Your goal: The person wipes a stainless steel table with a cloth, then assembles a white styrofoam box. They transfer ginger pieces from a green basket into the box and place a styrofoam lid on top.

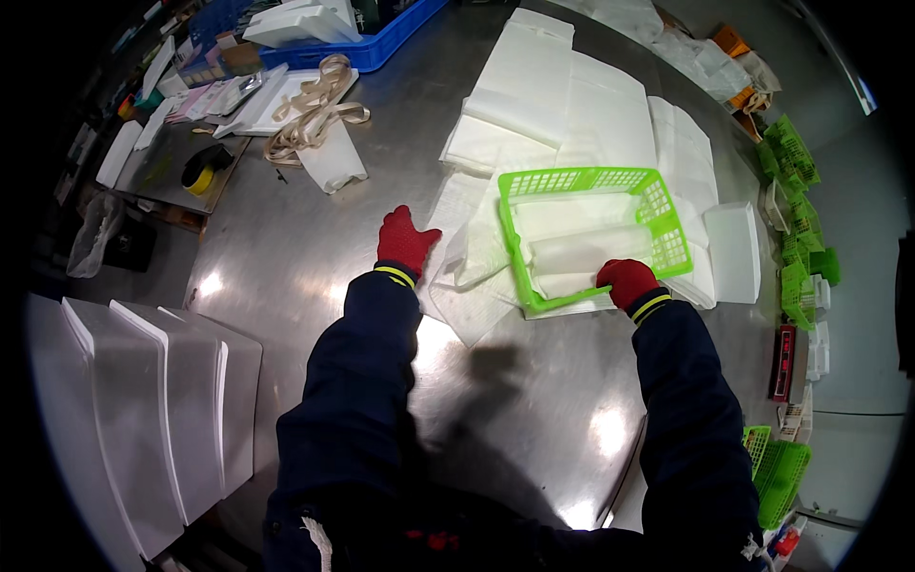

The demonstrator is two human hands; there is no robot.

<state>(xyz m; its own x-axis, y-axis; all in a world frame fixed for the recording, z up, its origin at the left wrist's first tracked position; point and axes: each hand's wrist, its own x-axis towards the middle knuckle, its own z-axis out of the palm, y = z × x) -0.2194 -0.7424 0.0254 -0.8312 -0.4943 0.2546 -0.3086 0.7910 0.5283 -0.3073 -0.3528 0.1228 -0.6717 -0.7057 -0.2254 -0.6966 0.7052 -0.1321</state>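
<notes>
A green plastic basket (525, 272) with lattice walls lies on white sheets (607, 100) spread over the metal table (286, 229). Inside it are white paper-like liners (593, 247). My right hand (627, 282), in a red glove, grips the basket's near rim at its right part; the fingertips are partly hidden. My left hand (406, 242), also gloved in red, is apart from the basket to its left, thumb spread, beside a loose translucent white sheet (472, 307). Nothing shows in it.
At the upper left are beige straps (314, 114), a blue crate (372, 53) and a roll of yellow tape (200, 179). White foam boxes (207, 407) stand at the lower left. Green baskets (797, 286) and a device with a red display (784, 365) line the right side.
</notes>
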